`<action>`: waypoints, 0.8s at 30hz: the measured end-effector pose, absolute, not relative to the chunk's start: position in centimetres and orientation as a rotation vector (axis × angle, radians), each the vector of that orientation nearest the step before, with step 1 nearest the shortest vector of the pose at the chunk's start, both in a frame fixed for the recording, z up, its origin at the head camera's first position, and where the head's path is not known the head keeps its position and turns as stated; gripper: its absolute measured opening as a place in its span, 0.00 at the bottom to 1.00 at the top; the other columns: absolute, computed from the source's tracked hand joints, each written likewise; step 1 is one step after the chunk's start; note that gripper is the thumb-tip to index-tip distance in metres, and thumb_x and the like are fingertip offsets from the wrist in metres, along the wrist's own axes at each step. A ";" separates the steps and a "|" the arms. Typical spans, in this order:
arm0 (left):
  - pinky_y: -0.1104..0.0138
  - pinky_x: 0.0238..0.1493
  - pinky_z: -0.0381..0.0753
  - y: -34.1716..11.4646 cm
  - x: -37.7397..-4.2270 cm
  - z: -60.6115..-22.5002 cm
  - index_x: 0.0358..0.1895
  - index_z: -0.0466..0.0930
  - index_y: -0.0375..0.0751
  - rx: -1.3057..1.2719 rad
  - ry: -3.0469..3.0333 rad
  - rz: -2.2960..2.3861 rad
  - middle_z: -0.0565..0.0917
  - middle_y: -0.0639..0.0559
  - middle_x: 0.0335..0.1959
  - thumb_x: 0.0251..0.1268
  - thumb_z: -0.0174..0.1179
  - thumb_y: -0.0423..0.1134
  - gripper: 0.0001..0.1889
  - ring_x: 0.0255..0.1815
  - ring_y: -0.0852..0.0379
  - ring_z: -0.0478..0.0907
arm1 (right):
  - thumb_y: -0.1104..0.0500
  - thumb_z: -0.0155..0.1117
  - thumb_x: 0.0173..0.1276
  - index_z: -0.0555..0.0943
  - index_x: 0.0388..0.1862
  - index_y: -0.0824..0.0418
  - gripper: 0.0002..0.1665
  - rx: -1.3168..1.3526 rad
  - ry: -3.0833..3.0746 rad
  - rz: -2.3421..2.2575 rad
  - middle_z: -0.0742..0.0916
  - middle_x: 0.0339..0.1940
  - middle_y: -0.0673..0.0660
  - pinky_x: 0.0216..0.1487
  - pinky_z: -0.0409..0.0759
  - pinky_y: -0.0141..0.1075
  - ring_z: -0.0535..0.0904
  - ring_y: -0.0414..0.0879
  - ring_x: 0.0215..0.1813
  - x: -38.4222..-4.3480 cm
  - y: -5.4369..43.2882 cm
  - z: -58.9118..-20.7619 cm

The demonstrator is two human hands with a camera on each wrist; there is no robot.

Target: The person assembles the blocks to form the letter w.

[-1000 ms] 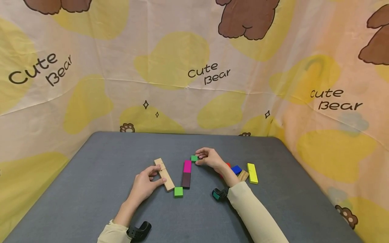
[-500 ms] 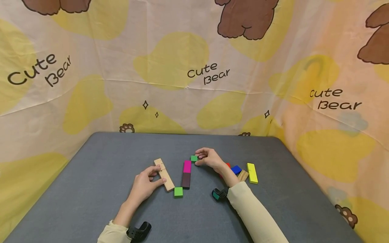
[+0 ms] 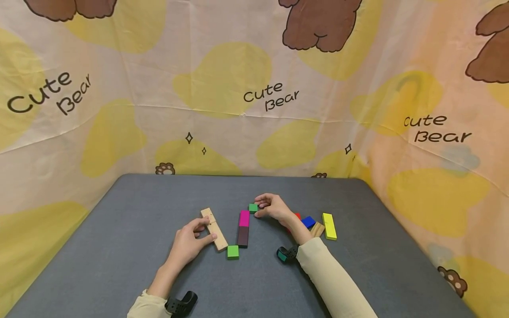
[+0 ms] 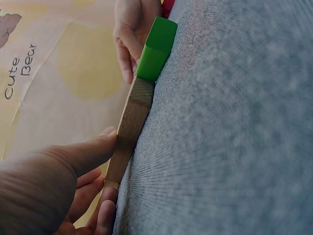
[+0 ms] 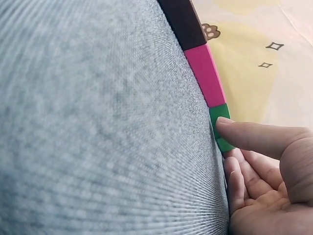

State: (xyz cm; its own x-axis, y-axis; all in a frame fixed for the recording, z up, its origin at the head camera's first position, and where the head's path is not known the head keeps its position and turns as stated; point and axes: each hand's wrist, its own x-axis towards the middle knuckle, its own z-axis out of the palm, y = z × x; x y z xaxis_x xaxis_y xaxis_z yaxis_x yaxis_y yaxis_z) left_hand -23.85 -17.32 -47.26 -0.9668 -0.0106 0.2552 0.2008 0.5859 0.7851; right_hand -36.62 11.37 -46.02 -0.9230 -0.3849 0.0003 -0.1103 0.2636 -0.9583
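Note:
In the head view, two pale wooden blocks [image 3: 218, 236] lie end to end, slanting. My left hand [image 3: 188, 240] rests along their left side, thumb on the nearer block, fingertips at the farther one. A green block [image 3: 233, 252] touches their near end. It also meets the near end of a dark block [image 3: 243, 237], which has a magenta block [image 3: 244, 218] beyond it. My right hand [image 3: 275, 210] pinches a second green block [image 3: 253, 208] at the magenta block's far corner. In the right wrist view the thumb [image 5: 230, 126] lies on that green block.
Right of the right wrist lie a blue block [image 3: 308, 222], a brown wooden piece [image 3: 317, 230], a yellow block [image 3: 329, 226] and a partly hidden red block [image 3: 298, 215]. A grey cloth-covered table [image 3: 119, 247] lies below, with a printed curtain [image 3: 222, 79] behind it.
Both hands and the blocks keep their places. The head view has shifted very slightly.

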 end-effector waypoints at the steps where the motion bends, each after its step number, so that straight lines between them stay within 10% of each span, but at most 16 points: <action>1: 0.51 0.55 0.78 -17.3 -23.8 -47.2 0.58 0.80 0.36 -0.158 -2.583 -1.324 0.81 0.41 0.55 0.57 0.73 0.40 0.26 0.55 0.44 0.78 | 0.74 0.74 0.55 0.74 0.60 0.75 0.33 -0.465 2.294 -1.713 0.82 0.54 0.68 0.46 0.78 0.33 0.74 0.63 0.55 -36.7 11.4 -46.1; 24: 0.51 0.55 0.78 -17.2 -23.7 -47.1 0.58 0.80 0.36 -0.161 -2.577 -1.332 0.81 0.41 0.55 0.57 0.73 0.40 0.25 0.55 0.44 0.78 | 0.67 0.75 0.58 0.76 0.60 0.70 0.31 -0.438 2.369 -1.699 0.84 0.52 0.61 0.51 0.80 0.40 0.78 0.51 0.52 -36.1 11.9 -45.3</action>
State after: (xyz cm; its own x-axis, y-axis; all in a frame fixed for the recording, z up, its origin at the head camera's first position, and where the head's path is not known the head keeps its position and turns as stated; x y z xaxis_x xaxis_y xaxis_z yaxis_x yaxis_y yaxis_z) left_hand -23.71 -17.22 -47.13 -0.9661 -0.0108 0.2578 0.2041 0.5793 0.7891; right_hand -36.07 11.91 -45.32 -0.9375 -0.3477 0.0144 -0.1252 0.2983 -0.9462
